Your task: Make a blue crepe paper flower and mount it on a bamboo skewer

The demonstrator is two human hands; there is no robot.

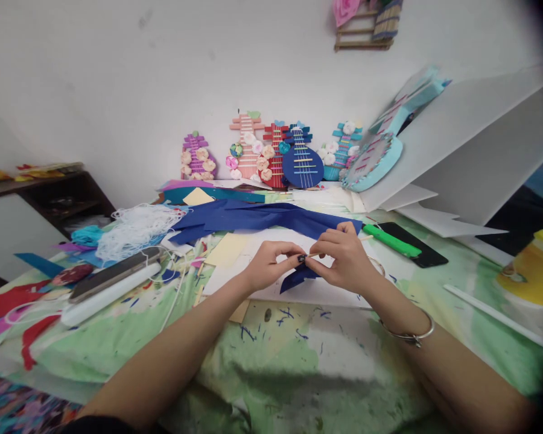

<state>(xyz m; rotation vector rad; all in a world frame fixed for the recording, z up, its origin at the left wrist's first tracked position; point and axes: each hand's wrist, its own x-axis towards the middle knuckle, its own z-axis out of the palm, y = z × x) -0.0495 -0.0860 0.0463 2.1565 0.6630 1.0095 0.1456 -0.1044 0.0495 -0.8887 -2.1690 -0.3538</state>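
Observation:
Above a white sheet (339, 295), my two hands meet fingertip to fingertip. My left hand (274, 263) pinches a small dark blue piece (301, 258). In my right hand (339, 256), thumb and fingers close on a thin light wooden stick (366, 238), whose tip reaches the dark piece. A folded dark blue paper piece (298, 277) sits just below my fingertips. Behind my hands lie long blue strips (253, 217). A bracelet circles my right wrist.
White yarn (138, 229) and a phone on a white case (117, 274) lie at left. A green cutter (391, 241) rests by a black phone (428, 250). Several small paper instruments (303, 166) stand against the wall. At right are white boards (461, 132) and a yellow container (531, 271).

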